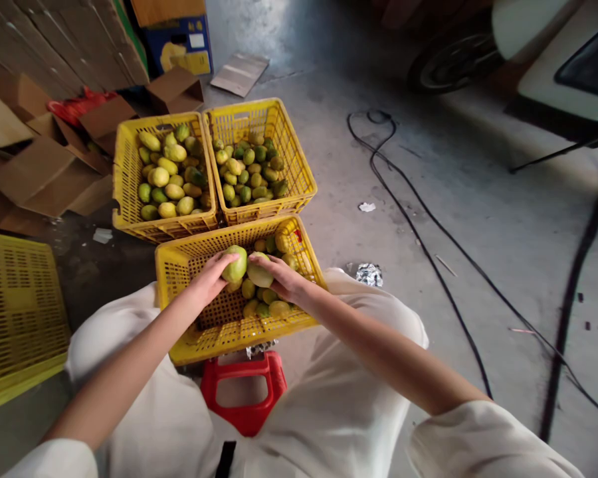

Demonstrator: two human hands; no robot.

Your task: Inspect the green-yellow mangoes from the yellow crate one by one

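My left hand (210, 276) is closed around a pale green lemon (236, 265), its thumb on top. Close beside it, my right hand (283, 277) grips another green-yellow lemon (260, 271). Both hands are over the near yellow crate (179, 332), which stands between my knees. More lemons (279, 309) lie in the right part of this crate, some hidden under my hands and the fruit I hold. The crate's left part shows its bare slotted floor.
Beyond stand two yellow crates, left (124, 166) and right (299, 159), both holding green and yellow lemons. Open cardboard boxes (34, 172) lie at left, above another yellow crate (20, 318). A red plastic stool (249, 405) is below me. Black cables (418, 245) cross the floor near a parked vehicle (553, 73).
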